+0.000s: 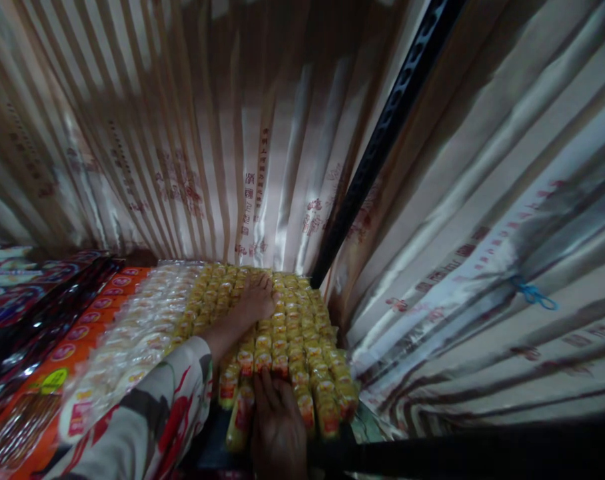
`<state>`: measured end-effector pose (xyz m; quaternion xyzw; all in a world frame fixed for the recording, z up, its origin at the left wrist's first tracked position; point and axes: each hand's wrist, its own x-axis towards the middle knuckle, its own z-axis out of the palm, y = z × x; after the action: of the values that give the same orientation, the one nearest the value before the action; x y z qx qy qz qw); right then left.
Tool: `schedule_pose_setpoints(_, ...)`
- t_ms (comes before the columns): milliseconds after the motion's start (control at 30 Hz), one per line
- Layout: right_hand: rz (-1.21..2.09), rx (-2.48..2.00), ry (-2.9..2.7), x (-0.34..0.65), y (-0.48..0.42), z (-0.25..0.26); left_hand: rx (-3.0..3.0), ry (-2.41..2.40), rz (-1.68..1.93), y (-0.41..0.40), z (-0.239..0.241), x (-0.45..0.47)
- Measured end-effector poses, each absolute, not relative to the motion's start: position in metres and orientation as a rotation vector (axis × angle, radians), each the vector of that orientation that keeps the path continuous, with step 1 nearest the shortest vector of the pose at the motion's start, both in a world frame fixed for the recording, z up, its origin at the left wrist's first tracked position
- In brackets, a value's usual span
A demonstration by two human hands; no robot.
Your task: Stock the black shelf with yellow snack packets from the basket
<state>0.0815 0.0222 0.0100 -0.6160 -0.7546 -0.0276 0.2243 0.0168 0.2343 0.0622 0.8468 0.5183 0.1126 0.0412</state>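
Small yellow wrapped packets point(292, 320) with red and white labels stand in tight rows on a dark shelf. My left hand point(257, 298) reaches across and rests on the packets toward the back, its fingers laid over their tops. Lower down, my right hand point(282, 423) touches the front end of the rows, with fingers stretched forward against the labelled packets. A yellow packet point(240, 420) sticks out at the front, just left of my right hand. Neither hand is visibly wrapped round a packet. A patterned sleeve point(152, 407) covers my left forearm.
Left of the yellow rows lie clear-wrapped white packets point(152, 313), orange packs point(90, 320) and dark shiny packs point(37, 327). Printed plastic sheeting point(262, 167) hangs behind and to the right. A black perforated post point(372, 153) rises at the back right corner; a dark bar point(457, 453) crosses the lower right.
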Motion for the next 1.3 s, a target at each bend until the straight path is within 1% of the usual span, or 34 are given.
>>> schedule_pose_setpoints(133, 0.028, -1.783, -2.007, 0.076, 0.019, 0.023, 2.571, 1.597, 0.467, 0.215, 0.077, 0.011)
schedule_pose_setpoints(333, 0.048, -1.791, -2.031, 0.075, 0.017, 0.030, 2.622, 1.422, 0.487, 0.162, 0.085, -0.011)
schedule_pose_setpoints(567, -0.073, -1.772, -1.962, 0.074, 0.022, 0.038, 2.639, 1.274, 0.459, 0.119, 0.093, -0.036)
schedule_pose_setpoints(800, -0.111, -1.913, -1.992, 0.085, 0.007, 0.067, 2.700, 1.216, 0.424, 0.101, 0.097, -0.040)
schedule_pose_setpoints(1067, -0.053, -1.971, -2.012, 0.088, 0.009, 0.065, 2.740, 1.101, 0.364, 0.090, 0.090, -0.030)
schedule_pose_setpoints(1300, -0.055, -2.001, -2.026, 0.083, 0.013, 0.067, 2.746, 1.204, 0.333, 0.104, 0.093, -0.013)
